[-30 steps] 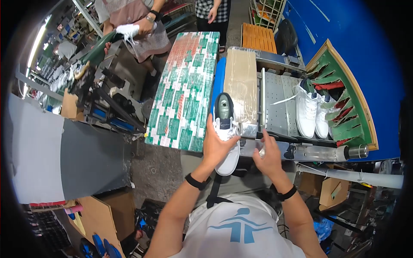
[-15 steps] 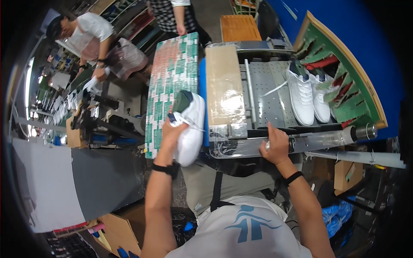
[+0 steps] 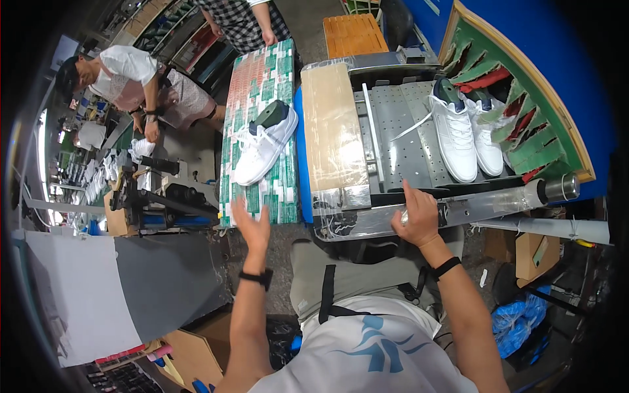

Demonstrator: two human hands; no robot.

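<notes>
A white lace-up sneaker (image 3: 267,143) with a dark green lining lies tilted on a table top patterned in green and white (image 3: 282,196). My left hand (image 3: 251,224) is just nearer to me than its toe, fingers spread and holding nothing. On the front rail (image 3: 485,202) of the metal conveyor rests my right hand (image 3: 418,216), index finger stretched forward and the other fingers curled. Something small and shiny shows by its thumb; I cannot tell what it is. Two more white sneakers (image 3: 457,141) stand side by side on the perforated metal conveyor plates (image 3: 409,147), one lace trailing left.
A green flap curtain (image 3: 534,154) in a wooden frame hangs at the conveyor's right end. Brown cardboard (image 3: 333,124) covers its left end. Two co-workers stand beyond; one in a checked garment (image 3: 242,26) touches the patterned table. A grey board (image 3: 167,275) lies left.
My left hand has set the sneaker down on the patterned table, let go and drawn back toward me. My right hand remains at the rail. The view has shifted slightly.
</notes>
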